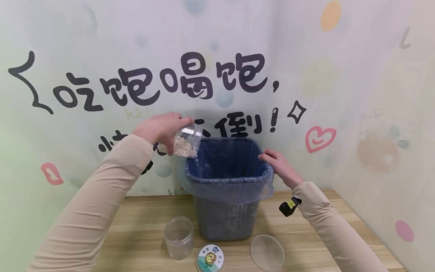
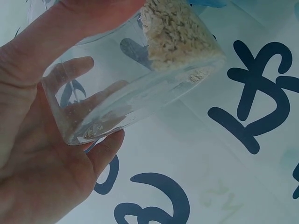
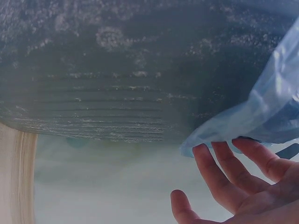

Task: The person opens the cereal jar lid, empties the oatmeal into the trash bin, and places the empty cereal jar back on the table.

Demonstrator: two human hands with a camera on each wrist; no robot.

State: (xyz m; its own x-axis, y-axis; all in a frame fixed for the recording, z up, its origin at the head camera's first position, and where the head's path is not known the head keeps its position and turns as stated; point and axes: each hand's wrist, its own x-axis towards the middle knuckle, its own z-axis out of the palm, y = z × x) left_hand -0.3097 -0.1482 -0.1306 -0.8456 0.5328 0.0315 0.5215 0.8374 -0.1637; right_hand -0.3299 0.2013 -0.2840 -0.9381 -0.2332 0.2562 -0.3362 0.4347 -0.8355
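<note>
Above the left rim of a dark, bag-lined trash bin [image 1: 224, 221], my left hand [image 1: 161, 130] grips a clear plastic jar [image 1: 192, 134] around its side. The jar is tipped on its side, mouth toward the bin. Pale flakes, like oats [image 2: 180, 35], lie along its lower side. My right hand [image 1: 278, 166] holds the bin's right rim, with a digit over the edge. In the right wrist view, several fingers [image 3: 229, 172] reach along the outside by the blue bag [image 3: 243, 116]; the thumb is hidden there.
On the wooden table [image 1: 146, 230], a second clear jar [image 1: 179, 240] stands upright at the bin's front left. A round lid with a flower picture [image 1: 210, 258] and a clear round lid [image 1: 267, 252] lie in front. A printed wall [image 1: 357, 94] rises close behind.
</note>
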